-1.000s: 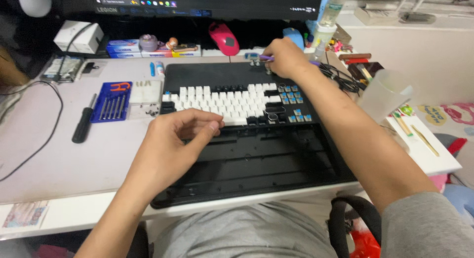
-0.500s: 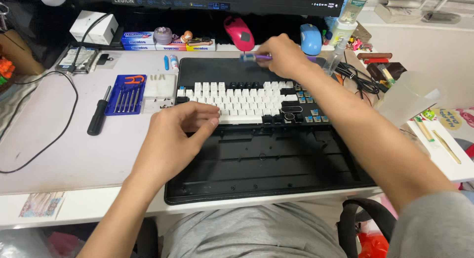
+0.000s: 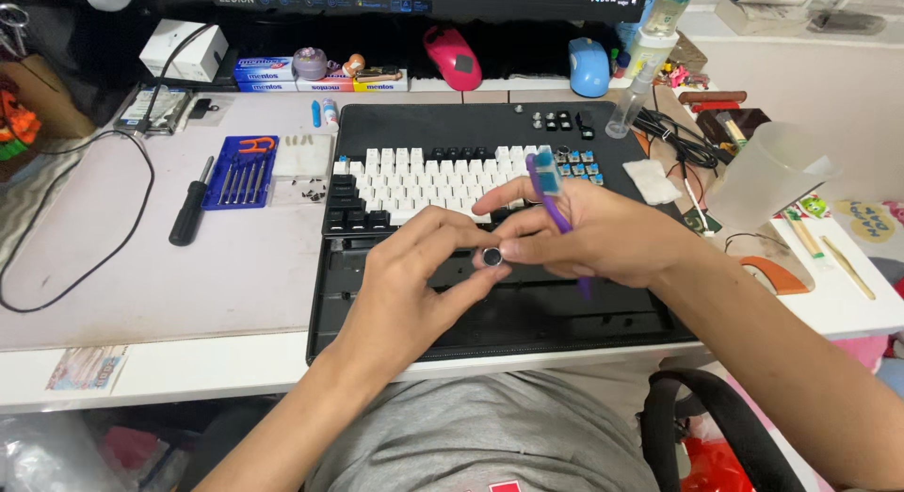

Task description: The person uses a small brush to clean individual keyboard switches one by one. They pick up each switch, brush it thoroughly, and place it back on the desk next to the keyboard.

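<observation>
1. Head view, nearest first: grey-shirted lap at the bottom edge, with black headphones [image 3: 716,426] on the near right of the keyboard [image 3: 414,181], below the desk edge
2. Just on the near side of the keyboard lies an open black case half [image 3: 556,327], bare inside; both hands hang over it
3. Left hand [image 3: 414,285] comes in from the near left of the keyboard; its thumb and fingers are curled and pressed together on a small round dark part [image 3: 492,257], which sits at the fingertips, above the case half and just near of the keyboard's front row
4. Right hand [image 3: 603,238] meets it from the right; its forefinger and thumb close on the same part from the other side, while a purple brush [image 3: 557,214] with a blue head is wedged between its fingers and points up over the keyboard's right end
5. As a judgement, the step in hand is a close look at or fitting of that small part, passed or turned between the two pinches; a next move calls for one hand keeping a firm nip on it so it does not drop into the case half, and for the brush staying clear of the keycaps
6. Left of the keyboard: a blue screwdriver set [image 3: 242,170] and a black screwdriver [image 3: 191,205]
7. Beyond the keyboard: loose dark keycaps [image 3: 563,121], a pink mouse [image 3: 454,57] and a blue mouse [image 3: 590,66]; to its right, a clear plastic cup [image 3: 767,177]
</observation>
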